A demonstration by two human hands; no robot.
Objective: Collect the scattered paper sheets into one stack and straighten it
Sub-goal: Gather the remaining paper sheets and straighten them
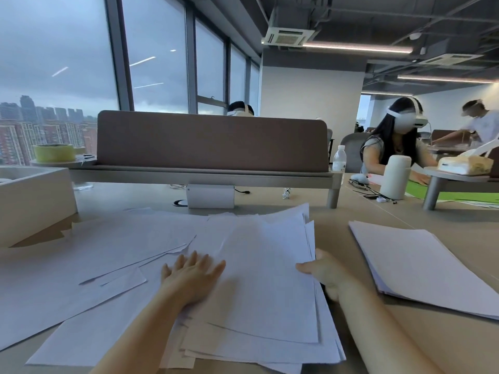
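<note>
White paper sheets (113, 247) lie scattered and overlapping across the left and middle of the beige desk (334, 233). A rough bundle of several sheets (264, 287) sits in front of me, its edges uneven. My right hand (321, 271) grips the bundle's right edge, thumb on top and fingers underneath. My left hand (189, 276) lies flat with straight fingers, partly tucked under the bundle's left side and resting on the loose sheets. A separate, fairly even stack of paper (421, 265) lies on the desk to the right.
A brown desk divider (213, 141) on a raised shelf stands behind the papers, with a white box (210, 196) beneath it. A beige box (35, 201) is at left. A white flask (394, 176), water bottle (339, 159) and cables sit at right. People work at neighbouring desks.
</note>
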